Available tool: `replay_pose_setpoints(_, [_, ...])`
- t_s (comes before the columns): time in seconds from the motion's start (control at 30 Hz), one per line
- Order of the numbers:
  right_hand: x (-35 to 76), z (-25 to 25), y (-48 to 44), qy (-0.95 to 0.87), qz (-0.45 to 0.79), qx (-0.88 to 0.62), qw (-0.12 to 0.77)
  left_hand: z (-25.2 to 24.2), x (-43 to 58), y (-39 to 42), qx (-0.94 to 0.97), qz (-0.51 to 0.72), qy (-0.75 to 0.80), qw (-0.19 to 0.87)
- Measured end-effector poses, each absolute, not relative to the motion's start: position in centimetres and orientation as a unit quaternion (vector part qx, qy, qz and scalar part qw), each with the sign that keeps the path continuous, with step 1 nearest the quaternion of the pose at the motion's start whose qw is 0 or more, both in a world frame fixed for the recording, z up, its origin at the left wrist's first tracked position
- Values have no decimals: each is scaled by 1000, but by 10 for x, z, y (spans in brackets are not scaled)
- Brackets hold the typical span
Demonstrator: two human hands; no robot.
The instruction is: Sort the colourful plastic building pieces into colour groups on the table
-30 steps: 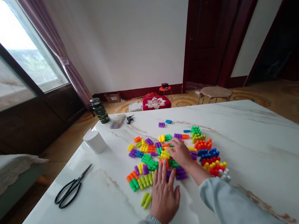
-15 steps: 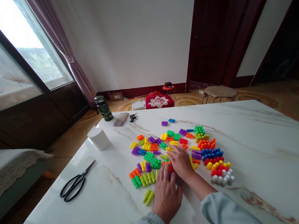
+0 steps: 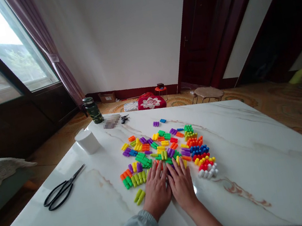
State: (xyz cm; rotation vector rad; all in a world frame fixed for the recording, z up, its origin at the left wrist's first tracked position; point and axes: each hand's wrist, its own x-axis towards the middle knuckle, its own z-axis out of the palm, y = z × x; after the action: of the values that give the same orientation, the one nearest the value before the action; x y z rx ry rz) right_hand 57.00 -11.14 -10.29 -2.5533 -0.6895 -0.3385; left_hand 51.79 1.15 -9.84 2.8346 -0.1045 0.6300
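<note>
My left hand (image 3: 156, 189) lies palm down with fingers stretched forward, its fingertips at the near edge of a spread of colourful bullet-shaped plastic building blocks (image 3: 143, 160). Beside it, my right hand (image 3: 182, 186) lies the same way, thumbs close together. Blocks under and just beyond the fingertips are partly hidden. A row of lime-green blocks (image 3: 139, 178) is left of my left hand, and a lime-green pair (image 3: 139, 196) lies nearer to me. To the right of my right hand, joined blocks stand in coloured rows, with blue ones (image 3: 199, 150) and white ones (image 3: 208, 173) among them.
Black-handled scissors (image 3: 65, 188) lie on the marble-patterned table (image 3: 240, 140) at the left. Behind them stand a white paper roll (image 3: 87, 141) and a camouflage flask (image 3: 92, 110). Keys (image 3: 124, 119) lie near the far edge. A round stool (image 3: 208, 92) stands beyond the table.
My right hand has drawn back toward me from among the middle blocks and now lies level with my left. More middle blocks show. The camera view has turned slightly right.
</note>
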Motion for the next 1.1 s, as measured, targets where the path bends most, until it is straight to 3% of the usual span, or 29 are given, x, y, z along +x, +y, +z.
replay_pose_setpoints(0.63, [566,-97,-117,-269,-83,-917,281,-108,521,17,967,228,-58,95])
replay_pose_setpoints(0.97, [590,-109,-112,-177,-225,-901,326,-111,522,18,964,247,-66,77])
replay_pose_setpoints(1.1, [611,-110,-103,-130,-221,-915,310,-110,521,17,965,243,-63,70])
